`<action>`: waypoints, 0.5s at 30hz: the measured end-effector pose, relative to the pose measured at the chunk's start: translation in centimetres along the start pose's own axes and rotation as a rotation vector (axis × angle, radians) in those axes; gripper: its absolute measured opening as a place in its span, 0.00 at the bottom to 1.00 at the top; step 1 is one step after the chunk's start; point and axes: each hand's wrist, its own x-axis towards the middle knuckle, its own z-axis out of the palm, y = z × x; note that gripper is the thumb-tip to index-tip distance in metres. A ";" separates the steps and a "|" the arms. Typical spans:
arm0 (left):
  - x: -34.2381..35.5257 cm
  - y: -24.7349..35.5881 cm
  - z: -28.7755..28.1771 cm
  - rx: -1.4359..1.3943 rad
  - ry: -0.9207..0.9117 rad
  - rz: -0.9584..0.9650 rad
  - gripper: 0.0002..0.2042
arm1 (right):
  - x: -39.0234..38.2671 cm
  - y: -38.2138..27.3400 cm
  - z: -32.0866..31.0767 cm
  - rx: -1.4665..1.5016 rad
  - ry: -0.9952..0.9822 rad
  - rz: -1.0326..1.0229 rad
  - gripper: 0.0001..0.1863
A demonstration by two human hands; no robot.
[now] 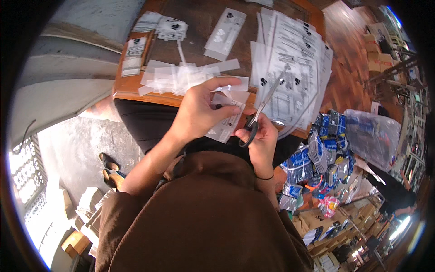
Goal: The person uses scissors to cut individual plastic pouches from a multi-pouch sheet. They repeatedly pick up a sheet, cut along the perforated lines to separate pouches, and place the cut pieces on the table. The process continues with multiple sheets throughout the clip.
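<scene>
My left hand (195, 111) pinches a translucent printed label strip (224, 129) between thumb and fingers, above the near edge of the table. My right hand (263, 146) grips scissors (266, 100) by their black handles. The metal blades point away from me, to the right of the strip, and look nearly together. Just beyond my left hand lies a heap of blank clear offcuts (176, 78). Printed translucent sheets (290, 68) are piled under and beyond the scissors. A single printed strip (225, 34) lies farther back on the wooden table (195, 18).
Small stacks of cut labels (171, 28) sit at the table's far left. Bundles in blue and clear plastic (312, 158) crowd the floor to the right, near cardboard boxes (317, 217). Dark shoes (108, 162) lie on the left floor. Another person (394, 192) is at far right.
</scene>
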 end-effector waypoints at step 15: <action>-0.9 -0.3 -12.6 0.373 0.608 0.279 0.14 | 0.7 -0.4 0.8 -0.144 0.188 -0.080 0.22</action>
